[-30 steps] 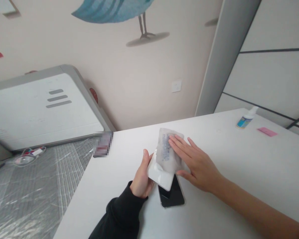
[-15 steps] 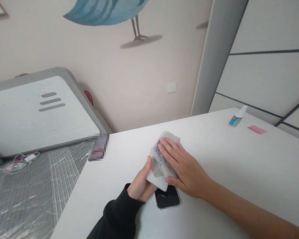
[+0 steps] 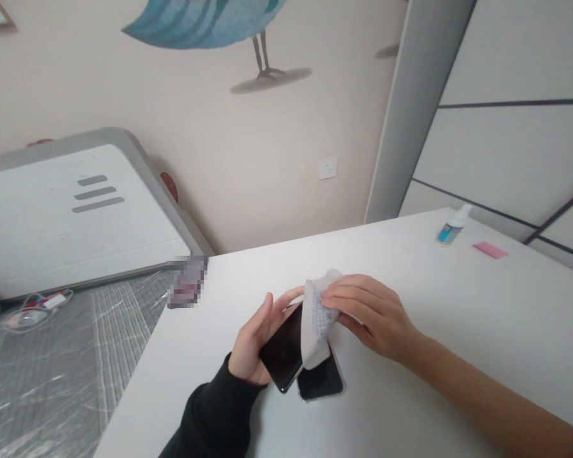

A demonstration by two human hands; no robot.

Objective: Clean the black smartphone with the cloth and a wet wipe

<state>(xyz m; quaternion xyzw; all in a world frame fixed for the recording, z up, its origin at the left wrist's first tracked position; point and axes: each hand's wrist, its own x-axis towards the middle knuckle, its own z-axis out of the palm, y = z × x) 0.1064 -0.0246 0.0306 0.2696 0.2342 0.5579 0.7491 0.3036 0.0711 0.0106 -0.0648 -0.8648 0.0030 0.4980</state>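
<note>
My left hand (image 3: 254, 337), in a black sleeve, grips a dark phone (image 3: 282, 348) tilted up off the white table (image 3: 458, 318), screen facing me. My right hand (image 3: 370, 313) pinches a white wipe with blue print (image 3: 316, 318) and holds it against the right edge of that phone. A second black phone (image 3: 321, 380) lies flat on the table just below the wipe, partly covered by the held phone.
A small spray bottle with a blue label (image 3: 451, 225) and a pink slip (image 3: 489, 249) sit at the far right of the table. A blurred object (image 3: 187, 289) lies at the table's left corner. Left of the table is a plastic-covered mattress (image 3: 62, 375) with a cable.
The wipe was spread flat under my right palm over a white-backed phone. Now my left hand has turned that phone dark side up, and my right fingers have bunched the wipe at its edge.
</note>
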